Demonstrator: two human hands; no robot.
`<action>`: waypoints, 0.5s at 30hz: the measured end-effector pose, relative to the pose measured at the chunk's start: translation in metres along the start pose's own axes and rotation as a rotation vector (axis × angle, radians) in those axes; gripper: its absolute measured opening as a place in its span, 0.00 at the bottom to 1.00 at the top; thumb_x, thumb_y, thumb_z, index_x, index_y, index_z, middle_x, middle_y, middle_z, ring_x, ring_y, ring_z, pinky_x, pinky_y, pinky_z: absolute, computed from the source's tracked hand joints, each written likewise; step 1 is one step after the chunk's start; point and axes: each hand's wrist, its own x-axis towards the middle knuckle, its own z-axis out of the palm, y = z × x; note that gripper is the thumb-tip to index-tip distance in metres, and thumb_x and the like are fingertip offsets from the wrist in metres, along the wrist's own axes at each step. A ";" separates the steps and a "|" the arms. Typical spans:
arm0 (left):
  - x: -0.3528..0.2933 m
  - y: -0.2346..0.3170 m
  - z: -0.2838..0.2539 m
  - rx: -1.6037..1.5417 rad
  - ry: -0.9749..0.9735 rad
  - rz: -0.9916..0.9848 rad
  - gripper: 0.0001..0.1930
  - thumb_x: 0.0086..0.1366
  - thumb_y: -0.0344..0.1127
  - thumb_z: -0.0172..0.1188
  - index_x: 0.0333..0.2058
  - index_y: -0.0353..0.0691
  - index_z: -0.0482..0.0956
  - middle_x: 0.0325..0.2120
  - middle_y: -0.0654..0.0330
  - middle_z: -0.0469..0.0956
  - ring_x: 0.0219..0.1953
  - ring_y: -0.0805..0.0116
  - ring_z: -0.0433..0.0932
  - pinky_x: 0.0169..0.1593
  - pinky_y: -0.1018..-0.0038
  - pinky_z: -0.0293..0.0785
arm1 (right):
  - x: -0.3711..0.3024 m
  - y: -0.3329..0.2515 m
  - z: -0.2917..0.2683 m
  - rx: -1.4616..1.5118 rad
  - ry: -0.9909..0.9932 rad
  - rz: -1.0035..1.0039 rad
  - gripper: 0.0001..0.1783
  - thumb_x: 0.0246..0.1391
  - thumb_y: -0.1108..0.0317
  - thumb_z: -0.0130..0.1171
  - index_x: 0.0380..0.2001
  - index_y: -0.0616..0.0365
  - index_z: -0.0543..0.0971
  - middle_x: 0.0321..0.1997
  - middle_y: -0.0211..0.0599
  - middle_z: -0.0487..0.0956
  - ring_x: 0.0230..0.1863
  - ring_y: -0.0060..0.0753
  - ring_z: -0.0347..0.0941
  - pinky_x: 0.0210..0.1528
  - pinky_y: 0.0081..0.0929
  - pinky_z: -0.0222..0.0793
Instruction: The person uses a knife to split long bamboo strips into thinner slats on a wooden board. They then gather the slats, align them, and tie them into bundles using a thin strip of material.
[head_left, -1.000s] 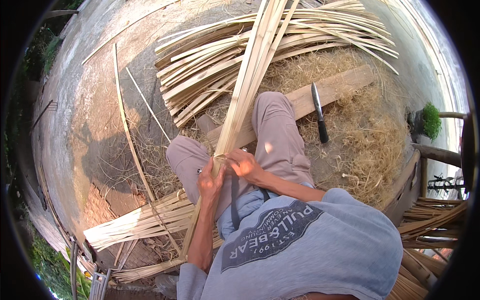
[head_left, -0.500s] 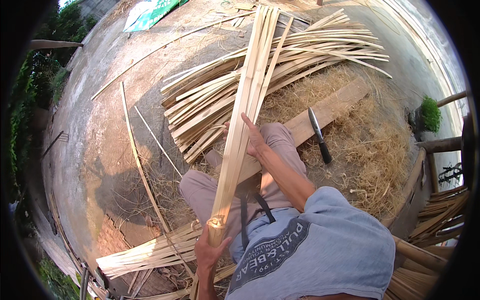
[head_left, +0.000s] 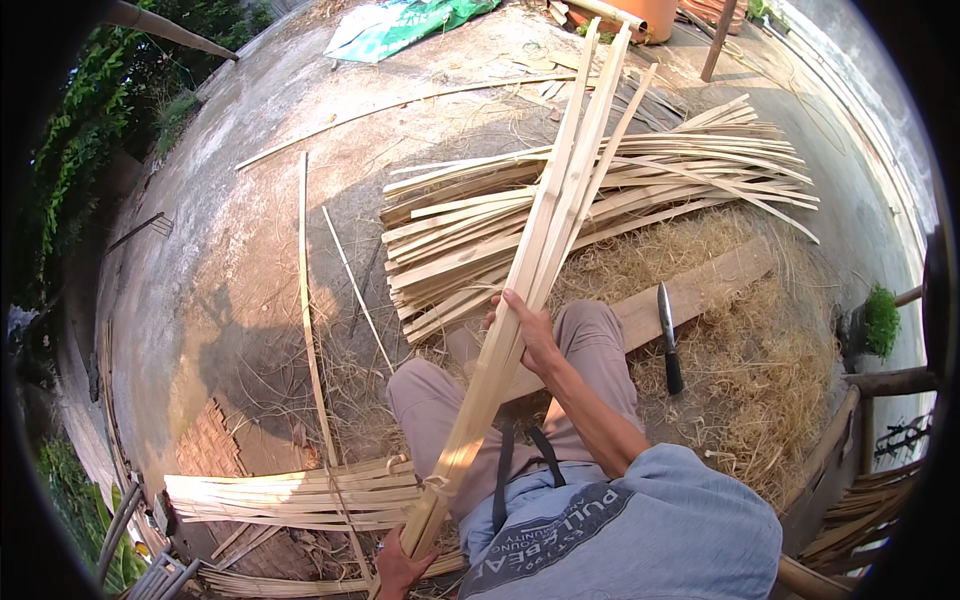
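A long bundle of flat bamboo strips (head_left: 515,290) slants across my lap, its far ends fanned apart. Near its lower end a tie (head_left: 437,485) binds it. My left hand (head_left: 403,562) is wrapped round the bundle just below that tie. Further up, my right hand (head_left: 525,330) grips the bundle from its right side, fingers passing behind it and thumb across the front. A knife (head_left: 669,340) with a black handle lies to the right of my right knee, its blade on a wooden plank (head_left: 720,280).
A large pile of bamboo strips (head_left: 470,230) lies ahead, beside curly shavings (head_left: 740,400). More strips (head_left: 290,500) are stacked at the left, near a woven mat piece (head_left: 210,440). Single long strips (head_left: 308,310) cross the ground. Far off are a green-and-white sack (head_left: 400,25) and an orange container (head_left: 645,15).
My view has shifted, so the surroundings appear further right and lower. My right hand has closed its fingers round the bundle; the left has slid lower, away from the tie.
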 end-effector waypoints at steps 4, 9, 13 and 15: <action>0.001 -0.045 0.040 0.133 -0.070 -0.170 0.49 0.45 0.58 0.75 0.65 0.44 0.68 0.42 0.37 0.82 0.45 0.34 0.80 0.50 0.46 0.76 | -0.004 0.001 0.008 -0.053 0.013 -0.075 0.18 0.65 0.59 0.60 0.44 0.67 0.78 0.28 0.40 0.81 0.29 0.29 0.81 0.33 0.26 0.80; 0.037 -0.057 0.055 0.031 -0.226 -0.247 0.52 0.48 0.56 0.76 0.67 0.39 0.65 0.50 0.37 0.78 0.53 0.40 0.77 0.57 0.54 0.74 | 0.007 -0.011 0.011 0.017 0.000 -0.172 0.20 0.63 0.59 0.63 0.46 0.68 0.77 0.35 0.44 0.83 0.30 0.28 0.81 0.31 0.27 0.81; 0.088 -0.014 0.048 -0.070 0.091 0.138 0.36 0.39 0.50 0.79 0.46 0.37 0.78 0.24 0.49 0.82 0.29 0.45 0.84 0.34 0.57 0.80 | 0.024 -0.073 -0.002 -0.028 0.023 -0.216 0.23 0.64 0.57 0.60 0.51 0.67 0.73 0.44 0.47 0.82 0.35 0.32 0.81 0.35 0.29 0.82; 0.119 0.021 0.044 -0.048 0.176 0.200 0.27 0.41 0.45 0.77 0.36 0.37 0.76 0.21 0.48 0.81 0.26 0.45 0.83 0.31 0.59 0.78 | 0.041 -0.101 -0.018 -0.014 0.016 -0.239 0.25 0.66 0.54 0.58 0.53 0.65 0.72 0.46 0.46 0.81 0.37 0.32 0.81 0.39 0.29 0.82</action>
